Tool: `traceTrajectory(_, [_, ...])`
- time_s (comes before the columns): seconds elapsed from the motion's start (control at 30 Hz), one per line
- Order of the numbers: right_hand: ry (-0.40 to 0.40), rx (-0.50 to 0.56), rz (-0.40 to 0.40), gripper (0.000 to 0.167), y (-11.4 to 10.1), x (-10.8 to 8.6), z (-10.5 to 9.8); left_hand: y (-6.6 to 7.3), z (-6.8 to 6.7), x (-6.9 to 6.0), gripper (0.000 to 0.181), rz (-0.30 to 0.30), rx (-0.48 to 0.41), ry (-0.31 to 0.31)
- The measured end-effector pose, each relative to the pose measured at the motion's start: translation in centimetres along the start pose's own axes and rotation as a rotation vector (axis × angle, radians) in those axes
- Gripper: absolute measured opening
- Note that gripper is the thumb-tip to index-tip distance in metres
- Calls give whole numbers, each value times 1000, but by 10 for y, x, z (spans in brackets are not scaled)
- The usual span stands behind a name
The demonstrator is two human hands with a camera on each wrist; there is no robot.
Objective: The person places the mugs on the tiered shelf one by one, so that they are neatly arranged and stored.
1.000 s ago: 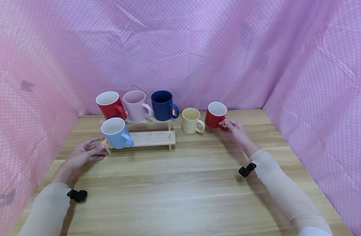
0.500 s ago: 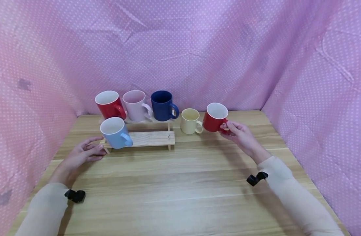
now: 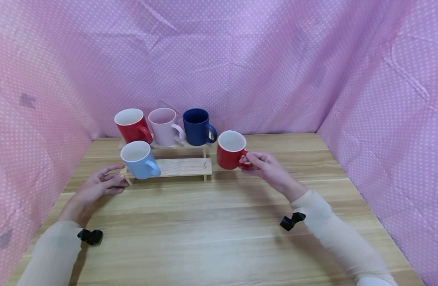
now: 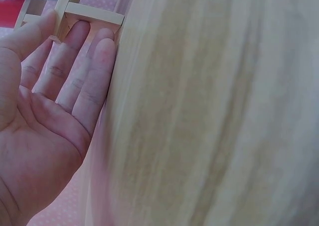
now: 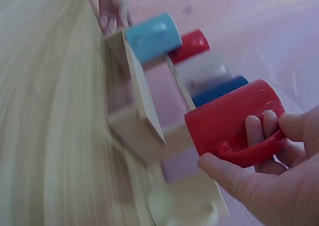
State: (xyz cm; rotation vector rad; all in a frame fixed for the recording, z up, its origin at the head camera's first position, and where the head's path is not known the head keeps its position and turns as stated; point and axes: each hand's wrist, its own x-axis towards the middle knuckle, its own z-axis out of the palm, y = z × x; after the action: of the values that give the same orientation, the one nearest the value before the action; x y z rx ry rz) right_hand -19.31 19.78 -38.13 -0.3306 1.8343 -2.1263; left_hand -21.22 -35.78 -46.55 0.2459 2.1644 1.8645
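My right hand (image 3: 267,171) grips a red mug (image 3: 229,157) with a white inside by its handle, upright and lifted off the table, just right of the two-tier wooden rack (image 3: 179,167). In the right wrist view, the fingers pass through the handle of the red mug (image 5: 234,116). My left hand (image 3: 97,186) touches the rack's left end with fairly straight, relaxed fingers; the left wrist view shows its fingertips against the rack's leg (image 4: 64,12). A light blue mug (image 3: 139,161) stands at the left of the lower shelf.
On the upper shelf stand another red mug (image 3: 131,129), a pale pink mug (image 3: 163,129) and a navy mug (image 3: 195,128). A blurred pale yellow mug (image 5: 162,206) appears in the right wrist view, hidden behind the held mug in the head view. Pink dotted cloth (image 3: 219,67) encloses the table.
My right hand has lifted the red mug and carried it left toward the rack, now in front of the yellow mug. The left hand has stayed at the rack's end.
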Motion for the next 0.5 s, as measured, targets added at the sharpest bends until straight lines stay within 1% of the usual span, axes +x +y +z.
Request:
traceTrajectory(0.17, [-32,1,39,24,11,16,35,0,-1,1,44,4,11,-1])
traceTrajectory(0.33, [-70,-30,79,30,20,32,68,1,0,-1,45,10,12,-5])
traceTrajectory(0.5, [-90,-41,86,32,25,47,93,0,2,-2,46,4,-7,7])
